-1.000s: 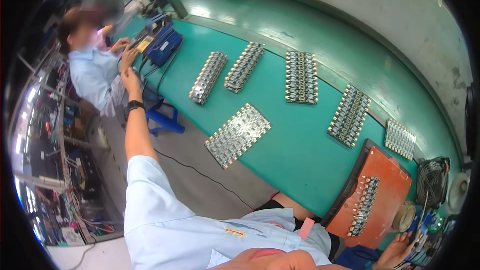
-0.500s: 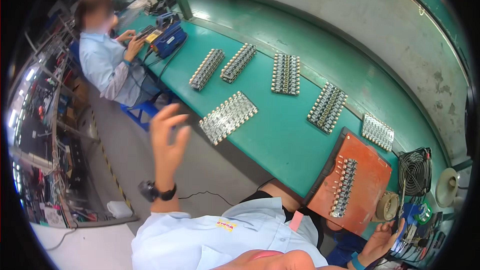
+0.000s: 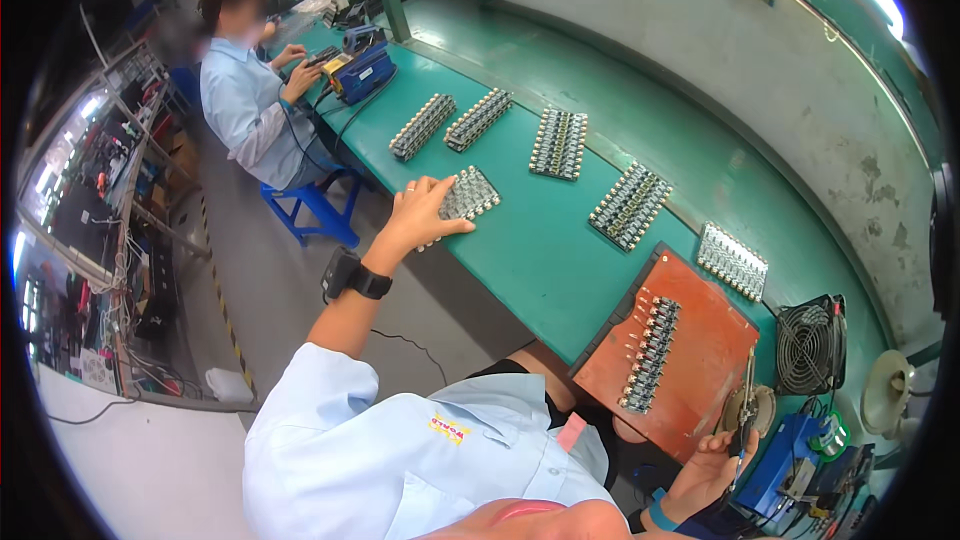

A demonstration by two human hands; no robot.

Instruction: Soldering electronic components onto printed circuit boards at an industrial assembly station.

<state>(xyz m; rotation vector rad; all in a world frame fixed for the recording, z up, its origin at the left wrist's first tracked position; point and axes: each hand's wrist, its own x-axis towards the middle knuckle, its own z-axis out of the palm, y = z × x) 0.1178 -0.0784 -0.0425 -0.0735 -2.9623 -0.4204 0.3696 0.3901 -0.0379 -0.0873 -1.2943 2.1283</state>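
Two bare hands appear at a long green table [image 3: 530,280]. The left hand [image 3: 412,218] lies over a grey panel [image 3: 472,195] of small circuit boards at the table's near edge, the panel partly hidden beneath it. Its thumb stands apart from the fingers, which reach across the panel; whether the grip closes on it cannot be told. A black wristwatch [image 3: 370,282] encircles the left wrist. The right hand [image 3: 705,468], at lower right, has its fingers together around a slender tool [image 3: 742,437] with a dark handle, clamped with its thin end upward. Near it lies an orange-brown board [image 3: 705,365], bearing a single row of small components [image 3: 651,355]. Farther back on the table, from left to right: two narrow panels [image 3: 422,127], two broader panels [image 3: 558,143], and a pale panel [image 3: 733,260] just beside the orange-brown board. A black fan [image 3: 810,345] and a blue box [image 3: 785,452] stand at right, with a green spool [image 3: 832,436] near the box. At upper left, a co-worker [image 3: 243,95] in a light blue shirt sits on a blue stool [image 3: 315,212] beside the table, both hands near a blue device [image 3: 362,74].
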